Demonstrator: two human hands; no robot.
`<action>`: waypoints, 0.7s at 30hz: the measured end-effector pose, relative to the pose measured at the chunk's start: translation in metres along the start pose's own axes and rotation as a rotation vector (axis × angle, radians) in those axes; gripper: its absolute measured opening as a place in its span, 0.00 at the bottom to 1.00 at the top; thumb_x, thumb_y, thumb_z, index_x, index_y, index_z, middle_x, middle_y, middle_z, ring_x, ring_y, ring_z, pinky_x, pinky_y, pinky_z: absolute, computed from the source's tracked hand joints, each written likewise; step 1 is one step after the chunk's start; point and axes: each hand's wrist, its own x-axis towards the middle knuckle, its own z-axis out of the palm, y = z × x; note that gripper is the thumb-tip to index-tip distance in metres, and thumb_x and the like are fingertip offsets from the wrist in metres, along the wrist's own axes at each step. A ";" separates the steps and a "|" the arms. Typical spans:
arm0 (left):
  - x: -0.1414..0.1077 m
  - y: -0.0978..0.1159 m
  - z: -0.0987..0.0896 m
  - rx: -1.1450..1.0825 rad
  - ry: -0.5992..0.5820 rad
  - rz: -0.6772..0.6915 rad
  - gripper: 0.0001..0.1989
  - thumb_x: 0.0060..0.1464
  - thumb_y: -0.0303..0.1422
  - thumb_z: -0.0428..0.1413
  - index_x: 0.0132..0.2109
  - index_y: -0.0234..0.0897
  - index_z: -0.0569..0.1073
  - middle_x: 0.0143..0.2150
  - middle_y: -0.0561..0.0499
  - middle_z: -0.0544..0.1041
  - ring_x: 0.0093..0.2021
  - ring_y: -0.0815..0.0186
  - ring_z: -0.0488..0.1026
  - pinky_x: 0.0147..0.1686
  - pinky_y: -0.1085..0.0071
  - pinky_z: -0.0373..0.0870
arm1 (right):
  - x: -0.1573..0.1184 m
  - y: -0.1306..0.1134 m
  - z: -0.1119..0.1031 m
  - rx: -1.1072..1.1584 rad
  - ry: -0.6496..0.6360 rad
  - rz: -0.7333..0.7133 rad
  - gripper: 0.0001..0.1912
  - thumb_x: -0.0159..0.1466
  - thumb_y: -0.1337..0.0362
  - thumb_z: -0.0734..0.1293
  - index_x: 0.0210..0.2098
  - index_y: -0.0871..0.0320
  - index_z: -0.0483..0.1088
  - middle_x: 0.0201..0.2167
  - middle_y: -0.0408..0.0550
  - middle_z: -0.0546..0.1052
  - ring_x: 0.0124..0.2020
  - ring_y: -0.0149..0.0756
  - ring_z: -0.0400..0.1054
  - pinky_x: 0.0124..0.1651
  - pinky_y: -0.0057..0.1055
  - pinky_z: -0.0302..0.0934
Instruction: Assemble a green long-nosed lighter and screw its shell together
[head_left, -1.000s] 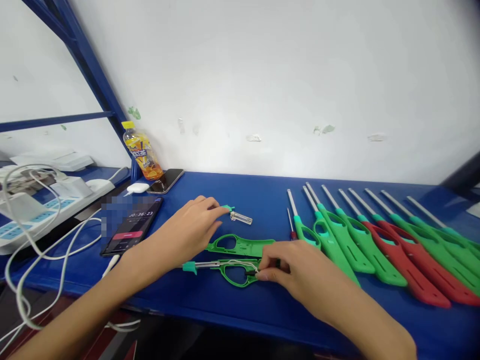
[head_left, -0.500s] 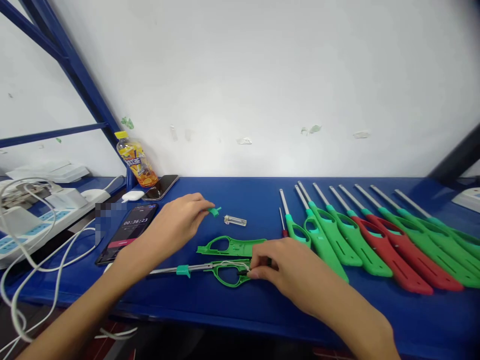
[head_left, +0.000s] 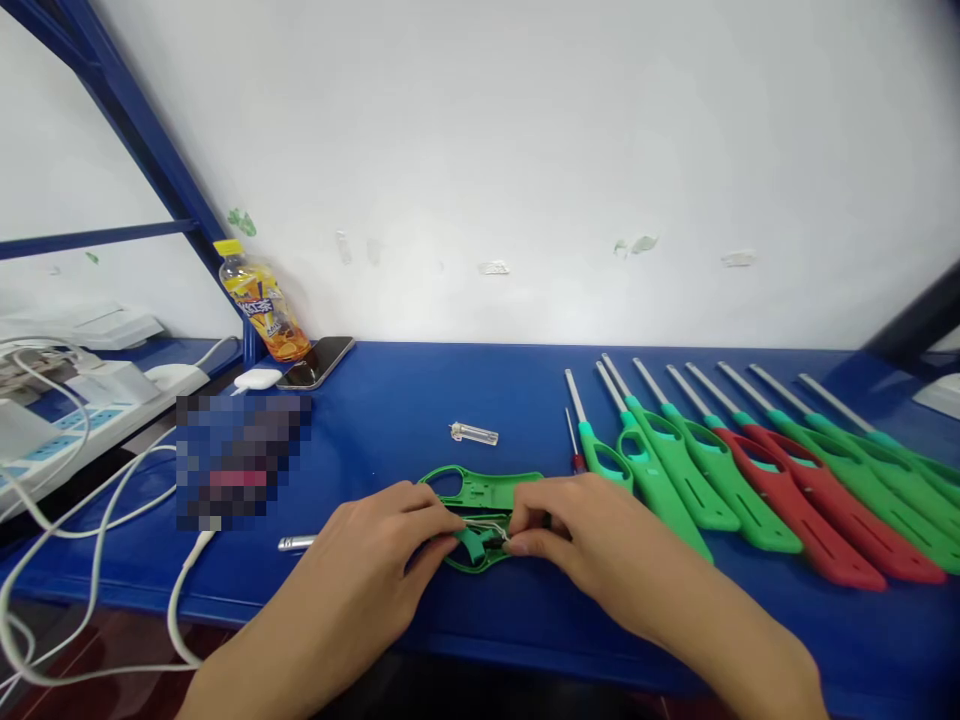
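Observation:
My left hand pinches a small teal trigger over the finger opening of an opened lighter's green half shell. My right hand has thumb and forefinger closed at a small black part beside the trigger, where thin white wires run; my fingers partly hide the part. From under my left hand the tip of the lighter's metal tube sticks out to the left. Just behind lies the other green half shell, inside up, its right end covered by my right hand.
A clear fuel tank lies behind the shells. To the right are a small screwdriver and a row of several green and red lighters. At left stand a drink bottle, a phone, white cables and a power strip.
My left hand has come down and right, bringing the teal trigger from above the table to the half shell's finger opening. My right hand has stayed at the black part.

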 end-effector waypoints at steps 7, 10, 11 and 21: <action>-0.002 0.003 -0.007 0.082 -0.015 -0.015 0.11 0.69 0.26 0.58 0.44 0.47 0.82 0.43 0.57 0.81 0.39 0.64 0.79 0.39 0.69 0.68 | -0.001 0.002 -0.001 0.016 -0.003 0.001 0.10 0.68 0.67 0.73 0.30 0.52 0.75 0.25 0.34 0.75 0.27 0.29 0.63 0.30 0.27 0.48; -0.004 0.001 -0.008 0.095 -0.021 -0.020 0.11 0.69 0.26 0.58 0.44 0.48 0.82 0.43 0.57 0.81 0.38 0.65 0.79 0.39 0.70 0.68 | -0.002 0.002 0.000 0.021 0.004 -0.011 0.10 0.68 0.67 0.73 0.29 0.52 0.74 0.23 0.33 0.74 0.26 0.29 0.62 0.30 0.27 0.48; -0.004 0.001 -0.008 0.097 -0.025 -0.018 0.11 0.69 0.27 0.58 0.43 0.48 0.82 0.42 0.57 0.81 0.38 0.65 0.79 0.39 0.70 0.68 | -0.002 0.002 0.000 0.022 0.006 -0.016 0.10 0.68 0.67 0.73 0.30 0.52 0.74 0.23 0.33 0.74 0.26 0.29 0.63 0.30 0.27 0.48; -0.003 -0.001 -0.003 0.150 0.005 0.036 0.11 0.70 0.28 0.56 0.44 0.47 0.82 0.42 0.55 0.81 0.36 0.64 0.80 0.35 0.69 0.68 | 0.000 0.002 -0.001 0.038 -0.004 -0.012 0.11 0.68 0.68 0.73 0.29 0.53 0.75 0.23 0.35 0.74 0.26 0.31 0.63 0.30 0.29 0.49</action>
